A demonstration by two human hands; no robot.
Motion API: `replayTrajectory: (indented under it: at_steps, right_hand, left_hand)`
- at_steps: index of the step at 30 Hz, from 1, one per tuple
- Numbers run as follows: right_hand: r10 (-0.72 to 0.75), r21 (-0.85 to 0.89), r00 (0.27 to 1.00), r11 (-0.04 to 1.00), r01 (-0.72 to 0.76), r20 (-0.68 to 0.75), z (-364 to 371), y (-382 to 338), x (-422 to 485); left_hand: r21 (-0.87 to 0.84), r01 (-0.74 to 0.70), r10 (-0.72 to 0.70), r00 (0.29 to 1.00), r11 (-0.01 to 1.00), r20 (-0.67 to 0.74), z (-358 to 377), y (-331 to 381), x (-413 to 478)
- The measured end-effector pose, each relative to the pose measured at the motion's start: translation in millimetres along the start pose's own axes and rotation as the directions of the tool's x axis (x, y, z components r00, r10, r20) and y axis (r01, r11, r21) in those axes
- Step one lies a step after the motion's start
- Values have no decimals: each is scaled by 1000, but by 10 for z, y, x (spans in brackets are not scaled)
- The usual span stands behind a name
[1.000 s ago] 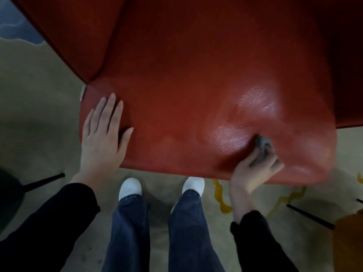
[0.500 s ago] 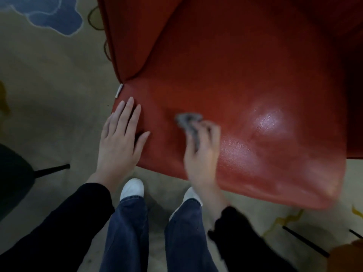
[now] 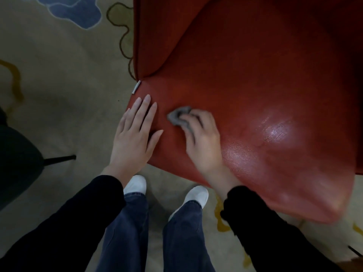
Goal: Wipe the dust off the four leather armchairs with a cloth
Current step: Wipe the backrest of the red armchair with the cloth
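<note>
A crumpled grey cloth (image 3: 179,116) is gripped by the right hand (image 3: 202,142) near the red leather armchair (image 3: 255,85) seat's front-left corner; the left hand (image 3: 135,134) is laid flat beside it.

We see a small grey cloth (image 3: 179,115), crumpled, gripped under the fingers of our right hand (image 3: 202,140), just right of our flat left hand (image 3: 135,138). It presses on the red leather armchair (image 3: 255,85), whose seat shines glossy right of that hand.
</note>
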State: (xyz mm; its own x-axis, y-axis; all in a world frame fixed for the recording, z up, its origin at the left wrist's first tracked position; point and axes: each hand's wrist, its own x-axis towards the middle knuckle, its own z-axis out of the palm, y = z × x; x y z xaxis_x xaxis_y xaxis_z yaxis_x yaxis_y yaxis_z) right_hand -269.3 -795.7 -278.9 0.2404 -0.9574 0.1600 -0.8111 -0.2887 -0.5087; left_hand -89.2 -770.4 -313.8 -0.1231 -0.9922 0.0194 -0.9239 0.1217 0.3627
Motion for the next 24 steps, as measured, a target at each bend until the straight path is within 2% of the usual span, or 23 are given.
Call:
replayTrajectory:
  at_steps: [7,11,17,24]
  right_hand:
    - [-48,69,988,997,38,145,-6,-166,-517]
    - [26,155,982,986,-55,185,-90,-274,-578]
    - [314,256,948,913,-318,56,-477,-504,-255]
    - [375,269,927,893,-361,-1,-1147,-939,266]
  left_hand:
    - [-79,-26,29,999,997,32,-101,-44,4]
    - [-60,-36,39,997,998,63,-220,-51,-23]
    - [-13,-13,14,998,1000,56,-508,53,-75]
    - [2,42,-42,999,999,-15,-1297,262,-3]
